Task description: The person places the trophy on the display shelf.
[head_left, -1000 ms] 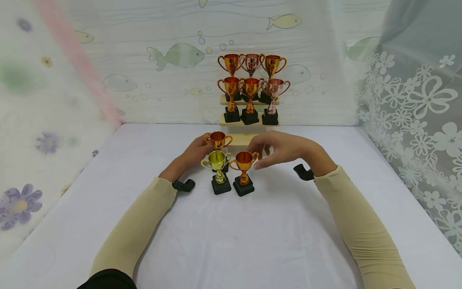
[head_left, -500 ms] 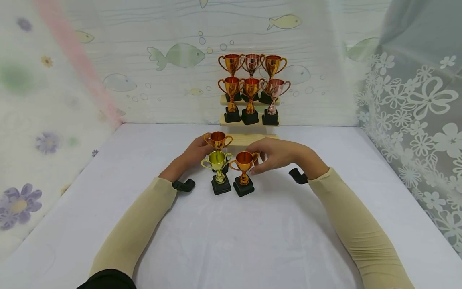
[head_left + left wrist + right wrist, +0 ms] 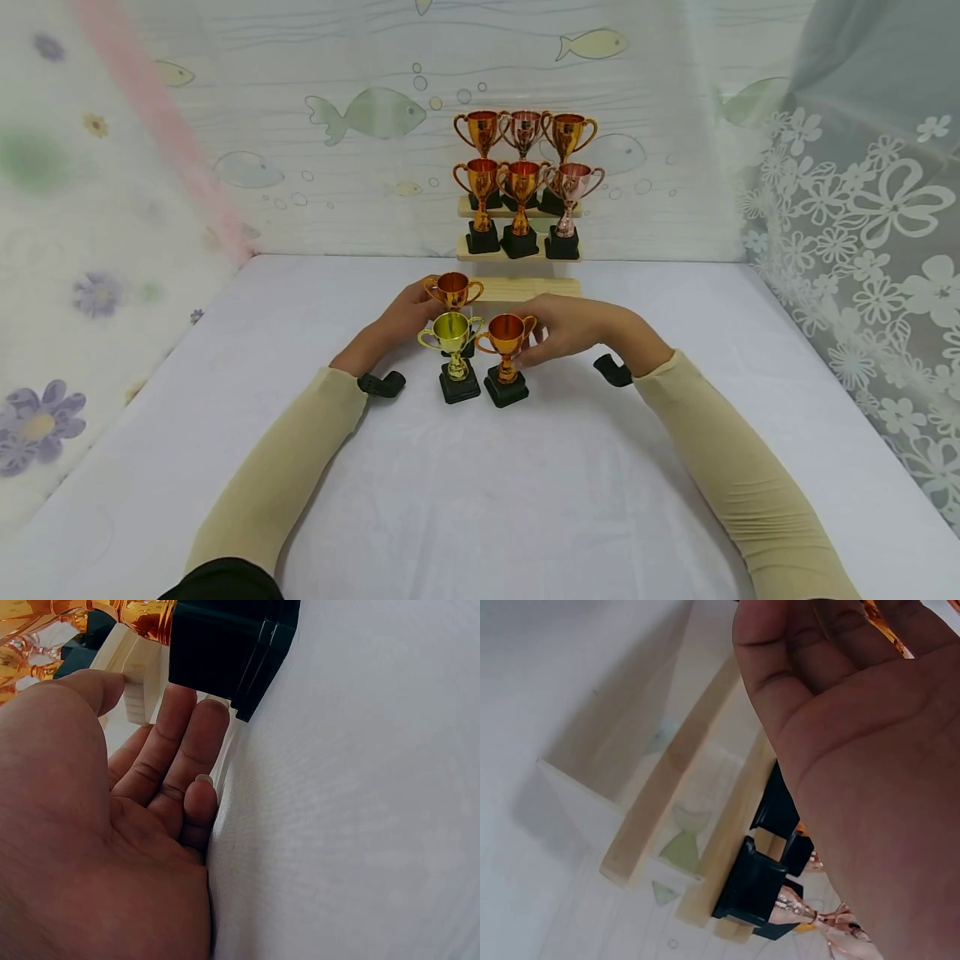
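Three small trophy cups on black bases stand on the white tabletop, in front of the stepped stand (image 3: 528,288). My left hand (image 3: 407,312) lies beside the rear orange trophy (image 3: 453,292). In the left wrist view its loosely bent fingers (image 3: 199,739) reach to a black base (image 3: 225,649), while the thumb stays apart from it. My right hand (image 3: 572,323) pinches the front orange trophy (image 3: 507,333) near its stem, its fingers partly hidden behind the cup. Left of that one, a yellow-gold trophy (image 3: 452,333) stands untouched.
Two upper steps of the stand carry several trophies, such as a pink-gold one (image 3: 572,185) at the right and an orange one (image 3: 481,179) at the left. A fish-print curtain (image 3: 337,192) hangs behind; a lace-patterned curtain (image 3: 855,242) borders the right side.
My right hand has moved left and slightly toward me, its thumb and fingers closing in on the front orange trophy's stem. The left hand stays put.
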